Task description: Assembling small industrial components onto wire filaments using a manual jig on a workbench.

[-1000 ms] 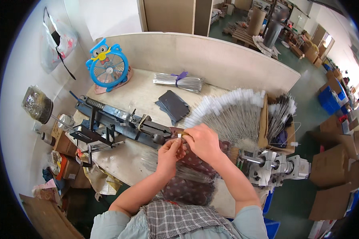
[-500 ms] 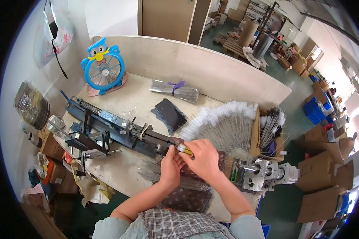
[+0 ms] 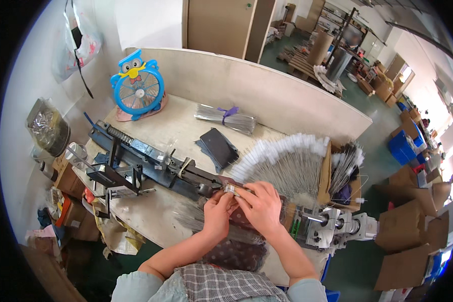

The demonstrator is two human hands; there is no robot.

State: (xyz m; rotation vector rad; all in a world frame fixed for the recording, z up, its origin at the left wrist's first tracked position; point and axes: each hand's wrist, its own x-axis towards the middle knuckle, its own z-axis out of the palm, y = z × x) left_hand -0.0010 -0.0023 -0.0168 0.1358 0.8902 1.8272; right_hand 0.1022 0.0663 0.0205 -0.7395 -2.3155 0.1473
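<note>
My left hand (image 3: pixel 218 214) and my right hand (image 3: pixel 260 207) meet at the right end of a long dark metal bench fixture (image 3: pixel 153 163). Between the fingertips of both is a small pale and yellowish piece (image 3: pixel 231 189), mostly covered, so its kind is unclear. The left thumb and fingers pinch its near side. My right fingers curl over it from the right. Under my wrists lie thin metal wires (image 3: pixel 189 219) and a dark dotted cloth (image 3: pixel 234 255). A fan of white-tipped wire brushes (image 3: pixel 282 161) spreads just beyond my right hand.
A blue cartoon desk fan (image 3: pixel 140 86), a wire bundle tied in purple (image 3: pixel 225 119) and a black phone (image 3: pixel 218 146) occupy the far side of the table. To the right stand a carton of brushes (image 3: pixel 325 176) and a silver metal mechanism (image 3: pixel 340 225). A low partition (image 3: pixel 282 83) closes the back.
The right fingers have lifted and shifted slightly right around the small piece; its yellow part shows less now. The left hand stays close to the fixture's end. The whole view has shifted slightly.
</note>
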